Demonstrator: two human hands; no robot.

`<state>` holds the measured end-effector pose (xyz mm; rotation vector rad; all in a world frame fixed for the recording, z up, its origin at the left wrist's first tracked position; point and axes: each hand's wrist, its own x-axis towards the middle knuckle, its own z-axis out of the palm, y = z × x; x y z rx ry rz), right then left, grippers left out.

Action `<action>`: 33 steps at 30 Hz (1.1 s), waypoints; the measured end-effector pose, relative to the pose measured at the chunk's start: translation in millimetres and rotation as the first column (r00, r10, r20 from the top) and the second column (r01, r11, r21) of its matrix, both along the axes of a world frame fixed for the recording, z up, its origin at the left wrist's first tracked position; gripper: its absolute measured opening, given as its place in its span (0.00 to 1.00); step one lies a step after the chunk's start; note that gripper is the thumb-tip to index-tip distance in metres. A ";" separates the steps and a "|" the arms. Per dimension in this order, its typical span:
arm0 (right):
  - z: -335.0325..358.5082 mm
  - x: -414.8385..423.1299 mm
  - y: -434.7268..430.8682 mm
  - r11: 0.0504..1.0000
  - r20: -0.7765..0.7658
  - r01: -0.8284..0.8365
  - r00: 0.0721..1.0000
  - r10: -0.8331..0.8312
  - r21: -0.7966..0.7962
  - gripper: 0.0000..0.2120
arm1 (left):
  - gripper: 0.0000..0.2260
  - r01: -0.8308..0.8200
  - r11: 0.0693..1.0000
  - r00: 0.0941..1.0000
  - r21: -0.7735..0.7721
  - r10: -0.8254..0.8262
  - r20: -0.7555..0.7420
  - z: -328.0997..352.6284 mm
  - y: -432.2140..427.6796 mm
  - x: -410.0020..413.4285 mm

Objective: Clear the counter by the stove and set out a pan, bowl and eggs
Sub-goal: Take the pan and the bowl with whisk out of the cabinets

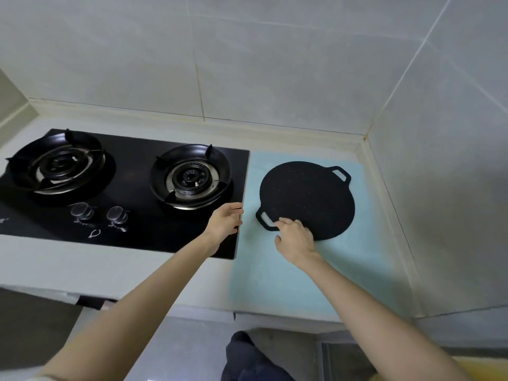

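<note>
**Counter [137, 268] corner beside the stove [132, 169]**

The pan [308, 199] lies flat on a blue mat [302, 273], near the stove's right edge. Right hand [295, 237], relaxed, rests fingertips on its 7 o'clock rim. Left hand [224, 222], released, hovers at 9 o'clock. Bare mat spans 6 o'clock.

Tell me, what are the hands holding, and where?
The right hand has fingers on the black pan at the rim by its near handle; a grip cannot be told. The left hand holds nothing.
</note>
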<state>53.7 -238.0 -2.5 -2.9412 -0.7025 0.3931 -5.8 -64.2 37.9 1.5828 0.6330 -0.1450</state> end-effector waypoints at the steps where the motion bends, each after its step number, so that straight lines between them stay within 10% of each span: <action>1: 2.6 -10.1 2.1 1.000 0.037 -0.026 0.999 0.026 0.008 0.21 | 0.16 -0.008 1.000 1.000 -0.006 0.008 0.002 1.9 0.8 -10.6; 15: -1.1 -214.9 4.6 0.947 0.003 0.040 0.999 -0.043 0.318 0.13 | 0.12 -0.078 0.989 0.997 -0.125 0.079 0.005 -19.9 21.5 -212.7; 23: -66.7 -244.9 17.5 0.941 -0.339 0.197 0.936 -0.097 0.275 0.17 | 0.11 -0.096 0.991 0.994 -0.089 0.091 -0.055 -46.9 37.9 -255.9; 26: -87.6 -231.6 29.0 0.926 -0.530 0.312 0.833 -0.158 0.214 0.24 | 0.15 -0.053 0.971 0.998 0.234 0.047 0.032 -58.8 41.1 -255.4; 29: -105.1 -214.5 41.5 0.853 -0.629 0.476 0.736 -0.252 0.214 0.29 | 0.20 0.088 0.743 0.988 0.664 -0.151 0.038 -75.9 47.6 -248.3; 33: -123.9 -199.0 53.3 0.858 -0.660 0.487 0.700 -0.272 0.164 0.30 | 0.24 0.275 0.521 0.947 0.808 -0.293 -0.133 -102.7 53.0 -240.1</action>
